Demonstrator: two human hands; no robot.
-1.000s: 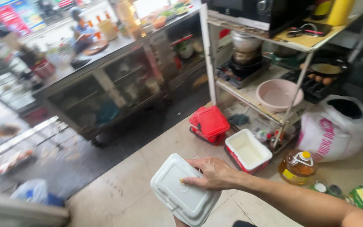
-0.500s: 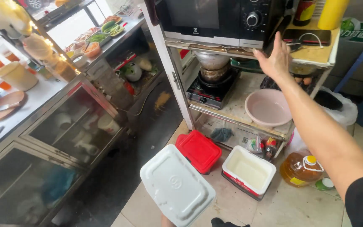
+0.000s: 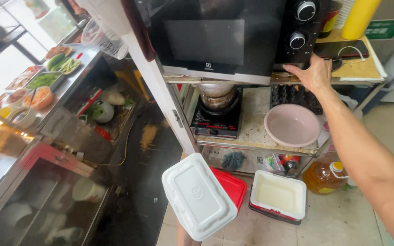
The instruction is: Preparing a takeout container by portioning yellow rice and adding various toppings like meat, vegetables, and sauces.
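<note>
— What's changed around the white foam box (image 3: 199, 197)?
— It sits higher and nearer, tilted, closed, in front of the red lid (image 3: 228, 186) on the floor. The left hand (image 3: 184, 233) under it is mostly hidden; its grip can't be told.
— And the right hand (image 3: 313, 72)?
— It has dropped to the microwave (image 3: 224, 36)'s lower right corner, fingers spread, touching, gripping nothing.
— Packages?
— An open white-lined red container (image 3: 277, 197) right of the foam box, an amber oil bottle (image 3: 325, 176) further right, a green sign (image 3: 384, 28) far above.
</note>
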